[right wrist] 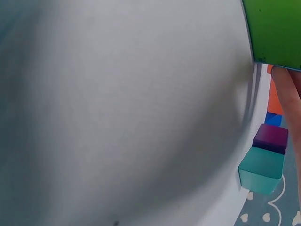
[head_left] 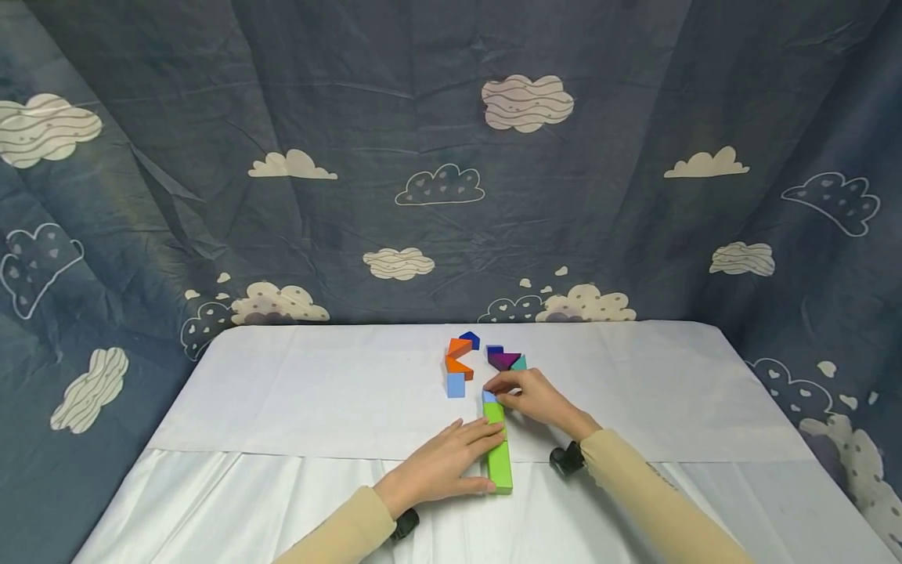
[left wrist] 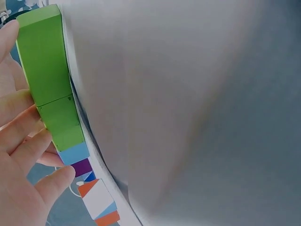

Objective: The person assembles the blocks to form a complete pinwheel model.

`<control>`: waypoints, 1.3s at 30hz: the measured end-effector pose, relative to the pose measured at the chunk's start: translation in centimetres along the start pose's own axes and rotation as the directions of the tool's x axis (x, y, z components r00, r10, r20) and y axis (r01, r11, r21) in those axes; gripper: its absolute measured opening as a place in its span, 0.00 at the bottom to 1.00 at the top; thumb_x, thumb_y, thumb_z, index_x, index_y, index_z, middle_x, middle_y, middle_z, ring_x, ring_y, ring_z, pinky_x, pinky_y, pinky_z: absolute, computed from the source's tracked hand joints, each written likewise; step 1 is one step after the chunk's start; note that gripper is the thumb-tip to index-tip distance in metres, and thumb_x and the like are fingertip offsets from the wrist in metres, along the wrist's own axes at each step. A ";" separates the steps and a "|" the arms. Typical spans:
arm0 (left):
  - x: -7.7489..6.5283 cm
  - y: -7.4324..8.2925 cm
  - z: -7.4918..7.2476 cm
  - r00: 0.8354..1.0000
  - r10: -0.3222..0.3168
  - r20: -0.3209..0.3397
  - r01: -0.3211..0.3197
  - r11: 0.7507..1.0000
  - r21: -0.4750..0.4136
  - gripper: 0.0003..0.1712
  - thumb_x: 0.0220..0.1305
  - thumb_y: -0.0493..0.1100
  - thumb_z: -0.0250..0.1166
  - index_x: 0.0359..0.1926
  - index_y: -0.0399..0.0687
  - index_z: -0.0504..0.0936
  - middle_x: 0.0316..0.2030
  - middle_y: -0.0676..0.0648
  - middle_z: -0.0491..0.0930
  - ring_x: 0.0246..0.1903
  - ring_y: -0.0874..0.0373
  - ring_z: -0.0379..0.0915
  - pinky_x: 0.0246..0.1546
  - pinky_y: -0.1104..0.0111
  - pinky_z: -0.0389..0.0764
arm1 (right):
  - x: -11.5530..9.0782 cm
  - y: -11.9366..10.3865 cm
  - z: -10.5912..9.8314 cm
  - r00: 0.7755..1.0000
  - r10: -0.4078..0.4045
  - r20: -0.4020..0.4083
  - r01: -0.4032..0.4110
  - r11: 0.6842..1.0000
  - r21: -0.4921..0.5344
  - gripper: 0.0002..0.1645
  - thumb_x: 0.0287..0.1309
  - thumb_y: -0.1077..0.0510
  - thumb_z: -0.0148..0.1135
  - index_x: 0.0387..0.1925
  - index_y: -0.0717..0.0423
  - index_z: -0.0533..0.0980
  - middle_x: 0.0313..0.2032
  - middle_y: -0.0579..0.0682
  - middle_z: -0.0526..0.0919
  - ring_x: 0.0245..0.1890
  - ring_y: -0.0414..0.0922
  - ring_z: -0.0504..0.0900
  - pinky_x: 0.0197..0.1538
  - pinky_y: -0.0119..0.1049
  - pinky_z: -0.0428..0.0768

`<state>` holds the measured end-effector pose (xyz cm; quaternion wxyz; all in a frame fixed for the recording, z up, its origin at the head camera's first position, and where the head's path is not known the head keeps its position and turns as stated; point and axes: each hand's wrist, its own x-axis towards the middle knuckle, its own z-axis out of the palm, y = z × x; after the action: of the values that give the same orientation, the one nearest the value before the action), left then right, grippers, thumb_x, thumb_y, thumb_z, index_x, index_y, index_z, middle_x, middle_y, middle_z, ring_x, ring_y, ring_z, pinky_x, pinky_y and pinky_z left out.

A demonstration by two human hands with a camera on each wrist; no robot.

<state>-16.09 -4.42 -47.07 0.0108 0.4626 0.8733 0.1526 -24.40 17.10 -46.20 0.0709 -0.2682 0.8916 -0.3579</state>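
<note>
Two green blocks point(head_left: 499, 468) lie end to end on the white table, in line away from me. My left hand point(head_left: 440, 464) rests along their left side, fingers extended over the far part and thumb by the near end. A small light blue block point(head_left: 488, 397) touches the far green end. With thumb and forefinger my right hand point(head_left: 541, 401) pinches this light blue block, partly covering it. The left wrist view shows the left fingers point(left wrist: 19, 136) against the side of the green blocks point(left wrist: 44, 61). One right finger point(right wrist: 287, 94) appears by the green end in the right wrist view.
Beyond the hands, a light blue block point(head_left: 456, 385), orange triangles point(head_left: 460, 368) and a dark blue block point(head_left: 470, 340) form a curved row at left. Another dark blue piece point(head_left: 495, 350), a purple block point(head_left: 503, 361) and a teal block point(head_left: 519, 363) sit behind my right hand.
</note>
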 end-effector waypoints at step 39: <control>1.7 -1.6 -0.5 0.984 -0.177 -0.010 0.177 0.983 0.055 0.41 0.67 0.64 0.53 0.72 0.47 0.59 0.72 0.47 0.54 0.71 0.51 0.47 0.67 0.48 0.53 | -0.6 2.9 -2.3 0.940 0.012 -0.340 0.001 0.999 0.039 0.18 0.53 0.72 0.62 0.48 0.68 0.78 0.47 0.61 0.81 0.48 0.57 0.79 0.51 0.49 0.78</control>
<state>-18.44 -3.96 -46.84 0.0094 0.3830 0.9148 0.1277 -25.86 20.50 -46.51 -0.0778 -0.1985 0.8841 -0.4158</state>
